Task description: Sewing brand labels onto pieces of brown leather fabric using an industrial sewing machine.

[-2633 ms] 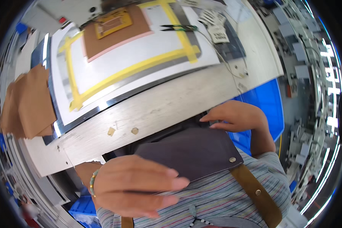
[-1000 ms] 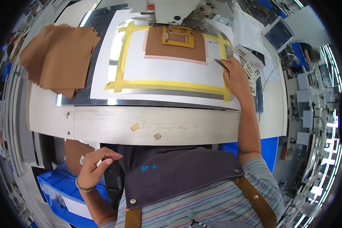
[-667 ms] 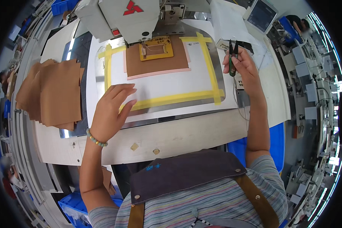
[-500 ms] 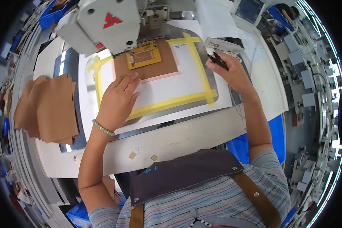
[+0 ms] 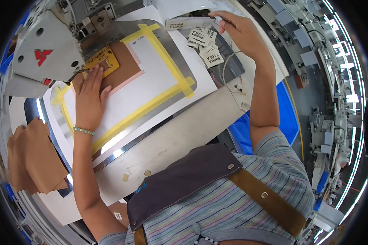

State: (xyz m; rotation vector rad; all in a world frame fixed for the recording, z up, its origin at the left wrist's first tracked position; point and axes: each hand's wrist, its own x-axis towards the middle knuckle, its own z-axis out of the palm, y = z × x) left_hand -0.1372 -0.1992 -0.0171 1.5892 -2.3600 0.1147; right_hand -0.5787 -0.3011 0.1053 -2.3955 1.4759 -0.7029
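Note:
My left hand (image 5: 90,96) lies with fingers stretched out on the brown sheet (image 5: 126,67) at the lower edge of the small yellow template (image 5: 110,60), under the white machine head (image 5: 45,49). The sheet sits on pink-edged backing over white paper (image 5: 139,98) framed with yellow tape (image 5: 167,65) on a metal plate. At the upper right my right hand (image 5: 237,30) is closed on thread snips (image 5: 221,18), mostly hidden by the fingers, beside a long white box (image 5: 184,23) and a pile of white printed labels (image 5: 210,53).
A stack of brown pieces (image 5: 34,159) lies at the left of the worktop (image 5: 159,147), whose front edge runs before my apron. A blue bin (image 5: 286,114) stands below at the right. A cord (image 5: 227,73) hangs by the labels. Other machines line the aisle at the far right.
My left hand has risen from the lap onto the brown sheet. My right hand took hold of the snips and has moved up to the long box. The view has turned.

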